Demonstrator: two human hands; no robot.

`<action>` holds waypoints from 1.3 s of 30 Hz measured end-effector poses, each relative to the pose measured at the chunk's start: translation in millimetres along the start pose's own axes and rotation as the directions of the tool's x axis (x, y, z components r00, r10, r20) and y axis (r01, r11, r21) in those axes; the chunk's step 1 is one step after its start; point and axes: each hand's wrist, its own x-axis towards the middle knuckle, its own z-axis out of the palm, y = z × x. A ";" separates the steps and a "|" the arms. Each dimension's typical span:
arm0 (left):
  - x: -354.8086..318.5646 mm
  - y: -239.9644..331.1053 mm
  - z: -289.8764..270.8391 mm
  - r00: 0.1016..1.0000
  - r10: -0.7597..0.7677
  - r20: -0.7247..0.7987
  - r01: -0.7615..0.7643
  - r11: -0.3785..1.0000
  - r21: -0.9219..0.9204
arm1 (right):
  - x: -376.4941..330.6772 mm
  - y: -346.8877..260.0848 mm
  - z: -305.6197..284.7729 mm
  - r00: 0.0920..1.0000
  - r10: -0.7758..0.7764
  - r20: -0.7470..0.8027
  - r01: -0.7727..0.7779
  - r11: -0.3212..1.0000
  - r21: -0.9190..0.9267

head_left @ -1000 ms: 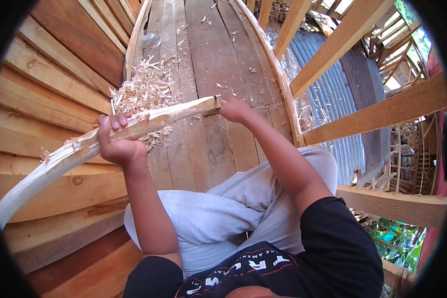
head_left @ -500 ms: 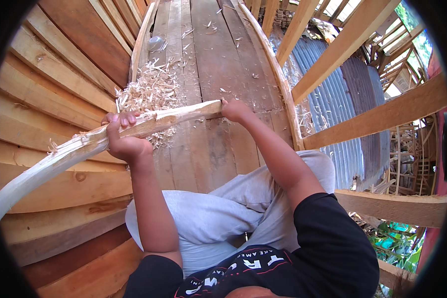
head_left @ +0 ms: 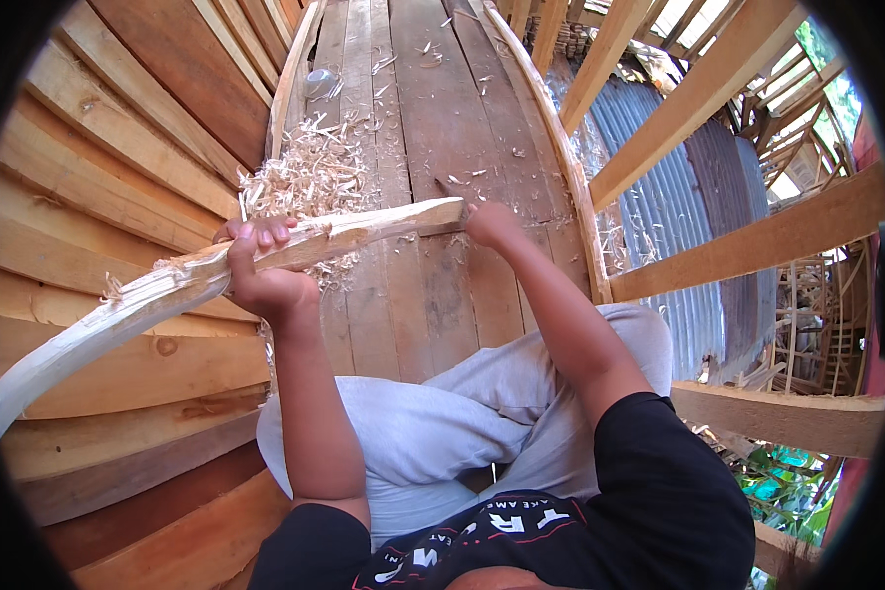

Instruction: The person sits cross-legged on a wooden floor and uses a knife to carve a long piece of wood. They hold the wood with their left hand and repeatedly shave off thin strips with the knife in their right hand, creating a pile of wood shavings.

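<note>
A long, curved, whittled wooden pole point(head_left: 349, 232) slants from the lower left edge up to the middle of the view, its bark gone and its surface rough with curled slivers. My left hand point(head_left: 265, 265) is closed around it, thumb and fingertips showing on top. At the pole's far right end my right hand point(head_left: 494, 226) makes a fist around what looks like a knife point(head_left: 446, 228). Only part of its dark, flat blade shows beside the pole's tip; the handle is hidden in the fist.
Pale wood shavings point(head_left: 310, 172) lie heaped on the plank floor point(head_left: 452, 98) beyond my left hand. A clear round container point(head_left: 320, 84) stands farther off. Stacked boards point(head_left: 98, 187) line the left; wooden railing bars point(head_left: 698, 93) and corrugated metal sheets point(head_left: 649, 147) are on the right.
The view has shifted slightly, moving everything a little to the right. My right fist sits a bit farther from the pole's end, and more of the blade shows. My left hand keeps its grip.
</note>
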 end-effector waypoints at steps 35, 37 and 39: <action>2.7 126.0 -9.1 0.842 -0.104 0.529 0.062 0.993 0.096 | -66.6 -12.9 27.1 0.981 0.057 0.184 -0.125 0.914 0.385; 1.5 129.0 -6.9 0.834 -0.110 0.540 0.071 0.993 0.094 | -60.1 -9.7 36.8 0.981 -0.178 0.078 0.121 0.873 0.472; 0.5 131.7 -5.4 0.831 -0.116 0.544 0.081 0.993 0.088 | -60.0 -13.5 43.2 0.974 -0.199 -0.111 0.228 0.849 0.476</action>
